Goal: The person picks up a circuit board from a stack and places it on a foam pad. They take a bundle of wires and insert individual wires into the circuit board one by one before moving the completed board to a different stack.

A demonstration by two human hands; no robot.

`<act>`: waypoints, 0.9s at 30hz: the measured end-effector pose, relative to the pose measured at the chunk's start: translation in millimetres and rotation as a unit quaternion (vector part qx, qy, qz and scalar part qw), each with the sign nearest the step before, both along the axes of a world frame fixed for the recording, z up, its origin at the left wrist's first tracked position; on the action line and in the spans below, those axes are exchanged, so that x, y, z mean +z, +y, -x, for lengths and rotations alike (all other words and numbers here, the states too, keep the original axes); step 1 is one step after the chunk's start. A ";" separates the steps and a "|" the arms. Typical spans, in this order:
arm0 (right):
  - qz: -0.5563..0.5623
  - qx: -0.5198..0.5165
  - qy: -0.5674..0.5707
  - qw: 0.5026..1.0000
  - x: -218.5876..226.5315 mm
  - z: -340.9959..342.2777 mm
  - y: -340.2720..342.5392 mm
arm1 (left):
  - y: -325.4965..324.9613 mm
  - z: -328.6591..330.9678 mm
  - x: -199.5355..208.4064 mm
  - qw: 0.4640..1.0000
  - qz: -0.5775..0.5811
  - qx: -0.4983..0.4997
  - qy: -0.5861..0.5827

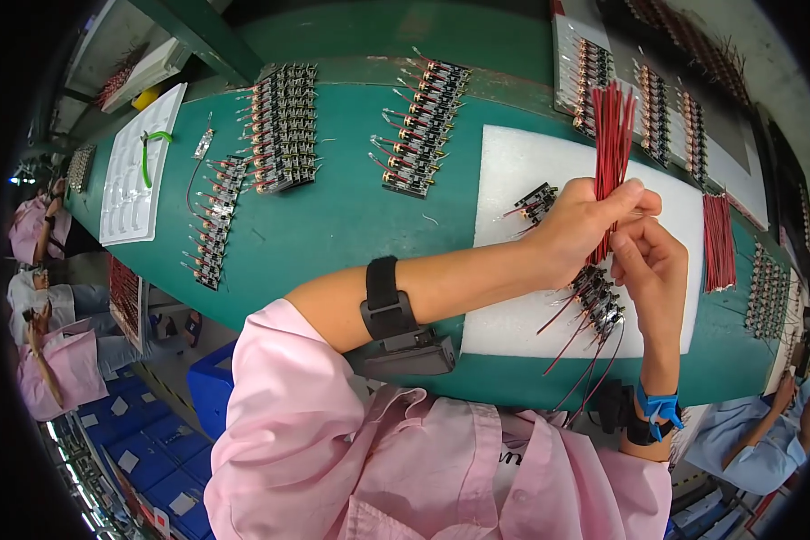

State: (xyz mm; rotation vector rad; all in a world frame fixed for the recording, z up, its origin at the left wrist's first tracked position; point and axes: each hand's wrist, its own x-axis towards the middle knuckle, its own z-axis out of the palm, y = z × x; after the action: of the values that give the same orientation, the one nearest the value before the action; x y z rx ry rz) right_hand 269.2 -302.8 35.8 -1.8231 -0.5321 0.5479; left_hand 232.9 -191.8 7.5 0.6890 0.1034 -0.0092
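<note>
Clearly a fistful of thin wires, gripped low while one is picked out.

Closed around the lower part of the red wire bundle (613,126), the left hand (578,225) holds it upright above the white foam pad (513,171); the right hand (650,261) pinches narrowly at its base. Light, limp and slippery-sheathed, the strands likely splay unless held near the bottom, just over the wired circuit boards (600,301).

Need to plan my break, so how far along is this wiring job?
Done: a row of small boards on the white foam pad already carries red wires. In hand: left hand grips the red wire bundle; right hand picks at it. Left: more boards wait on the green bench.
</note>
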 end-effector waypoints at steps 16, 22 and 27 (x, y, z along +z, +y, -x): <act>-0.101 -0.068 0.034 0.992 6.4 -10.5 -14.9 | 0.3 -3.6 -6.1 0.993 -0.096 0.074 0.011; -0.123 -0.075 0.009 0.990 -5.1 -11.4 -11.1 | 7.4 0.3 -10.4 0.934 -0.332 0.076 -0.114; -0.098 -0.069 -0.001 0.993 -15.0 -19.7 -47.9 | -8.6 -4.8 -3.0 0.906 -0.395 0.086 -0.129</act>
State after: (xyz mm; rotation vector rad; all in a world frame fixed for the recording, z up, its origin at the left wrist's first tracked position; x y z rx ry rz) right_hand 288.9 -350.8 20.8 -1.6583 -0.4414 0.3873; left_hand 237.7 -200.4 4.4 1.4851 -0.0972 0.3098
